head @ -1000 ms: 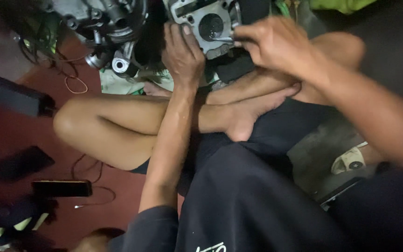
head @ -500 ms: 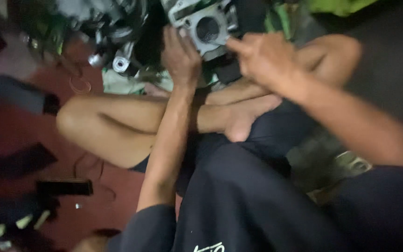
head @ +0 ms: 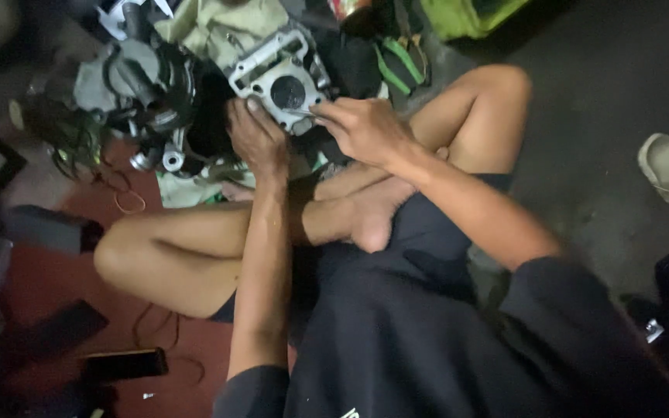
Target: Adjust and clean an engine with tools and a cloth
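Left hand (head: 255, 139) grips the lower edge of a grey metal engine cylinder block (head: 280, 76), fingers curled onto it. Right hand (head: 361, 128) is closed, pinching a thin metal tool (head: 297, 113) whose tip touches the block near its round bore. The block sits on the floor in front of crossed legs, beside a dark engine case (head: 137, 85). A phone (head: 124, 364) lies on the red floor, well apart.

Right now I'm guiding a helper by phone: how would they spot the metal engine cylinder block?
Start at the person's crossed bare legs; just beyond them both hands meet. The left hand steadies the silver-grey cast-metal cylinder block, alone in having one large round bore.
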